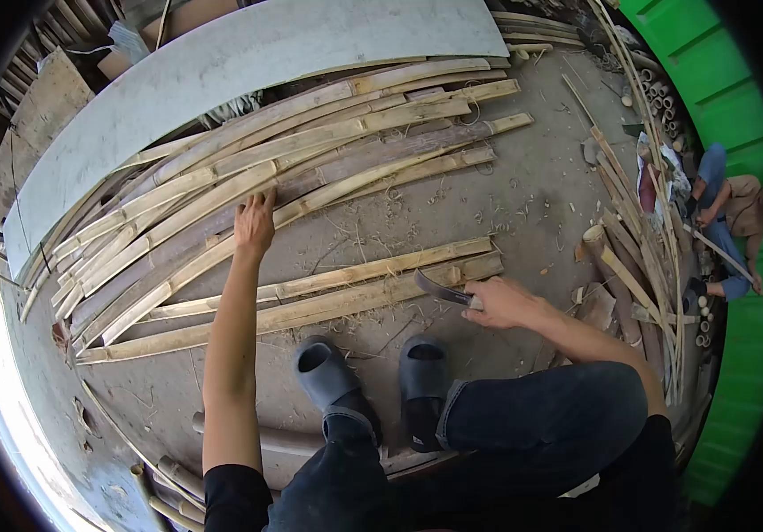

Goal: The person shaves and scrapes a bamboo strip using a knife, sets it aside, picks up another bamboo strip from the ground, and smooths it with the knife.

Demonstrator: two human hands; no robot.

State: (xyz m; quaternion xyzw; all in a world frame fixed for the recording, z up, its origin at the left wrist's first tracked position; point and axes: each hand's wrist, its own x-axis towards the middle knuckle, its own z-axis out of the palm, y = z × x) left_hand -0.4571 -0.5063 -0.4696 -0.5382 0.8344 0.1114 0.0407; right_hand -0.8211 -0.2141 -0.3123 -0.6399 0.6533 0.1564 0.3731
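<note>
1. The left hand [255,226] lies palm down on the bamboo pile [328,137], fingers bent; whether they clamp a strip cannot be told.
2. The right hand's [499,304] fingers are closed around the handle of a curved knife [436,289], its blade over the two near strips [346,300] in view; contact cannot be told.
3. The bamboo pile spreads across the floor's far left part, along the near edge of a pale panel [310,40], which bounds the far side.
4. The near strips lie between the pile and the person's grey shoes [423,371], converging with the pile towards the floor's left edge.
5. Stacked bamboo [617,266] blocks the floor's right edge. Beyond it, a co-worker [745,208] holds a long stick before a green wall [736,390].
6. More bamboo pieces [177,483] lie towards the near left corner.
7. A wedge of floor [532,191] strewn with shavings opens between pile and near strips, widening rightwards into a broader lane before the stacked bamboo.
</note>
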